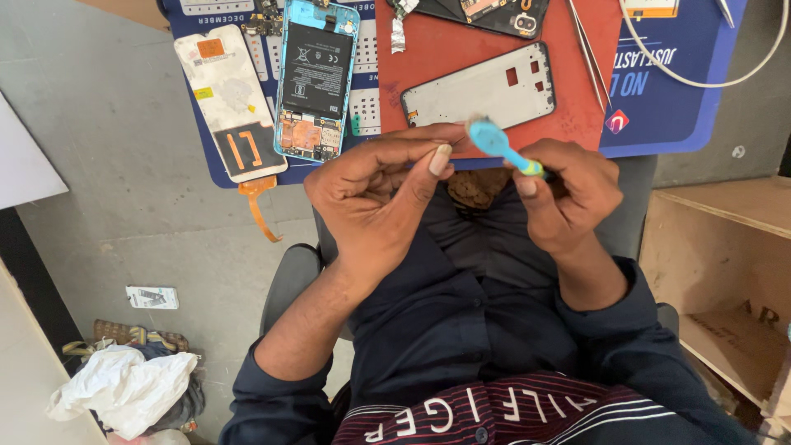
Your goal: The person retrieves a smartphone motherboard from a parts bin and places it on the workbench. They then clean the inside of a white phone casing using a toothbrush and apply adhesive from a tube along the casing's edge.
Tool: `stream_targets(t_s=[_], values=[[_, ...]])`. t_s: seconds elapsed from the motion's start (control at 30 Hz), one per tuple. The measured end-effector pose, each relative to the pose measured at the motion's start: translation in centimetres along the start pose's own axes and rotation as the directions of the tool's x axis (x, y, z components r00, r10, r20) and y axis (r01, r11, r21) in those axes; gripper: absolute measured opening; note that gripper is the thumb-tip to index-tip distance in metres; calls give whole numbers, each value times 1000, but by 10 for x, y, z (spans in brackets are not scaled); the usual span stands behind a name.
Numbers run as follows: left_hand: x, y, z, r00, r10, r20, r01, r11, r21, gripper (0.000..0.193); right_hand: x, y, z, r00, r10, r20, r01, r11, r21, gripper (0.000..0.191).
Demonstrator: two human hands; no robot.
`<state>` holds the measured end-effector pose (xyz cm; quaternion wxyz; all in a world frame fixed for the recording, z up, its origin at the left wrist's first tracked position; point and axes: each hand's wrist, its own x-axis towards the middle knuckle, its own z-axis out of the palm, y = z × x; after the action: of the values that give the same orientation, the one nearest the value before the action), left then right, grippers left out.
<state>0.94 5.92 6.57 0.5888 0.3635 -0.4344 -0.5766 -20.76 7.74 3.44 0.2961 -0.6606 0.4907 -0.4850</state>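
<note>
My right hand (568,194) grips a small blue toothbrush (498,142) by its handle, the brush head pointing up and left. My left hand (375,185) is closed with thumb and fingers pinched on a small part that the fingers hide; its fingertips meet the brush head. Both hands hover at the near edge of a red work mat (470,49). Just beyond them on the mat lies a silver phone frame (482,95).
An opened blue phone (315,78) with its battery showing and a white display panel (231,99) with an orange ribbon lie on a blue mat (659,107). Tweezers (587,49) and a white cable (700,78) lie farther back. A wooden box (725,272) stands at right.
</note>
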Motion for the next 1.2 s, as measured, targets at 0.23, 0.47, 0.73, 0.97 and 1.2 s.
stream_targets(t_s=[0.23,0.47,0.73,0.97,1.2], values=[[1,3,0,1000,12,0,-12,997,70,8,-2,2,-2,999,17,29,-15,998,-54,30],[0,3,2,999,17,-28,-14,995,94,8,-3,2,-1,998,47,45,-44,997,-60,30],[-1,0,1,999,20,-26,-17,995,103,8,-3,5,0,998,48,46,-46,998,-44,30],[-3,-3,0,999,-4,-40,7,997,80,8,-5,7,-1,998,22,55,-20,1000,-24,30],[-2,-2,0,999,-26,-43,28,999,42,7,-4,8,-1,999,-14,52,18,998,-58,28]])
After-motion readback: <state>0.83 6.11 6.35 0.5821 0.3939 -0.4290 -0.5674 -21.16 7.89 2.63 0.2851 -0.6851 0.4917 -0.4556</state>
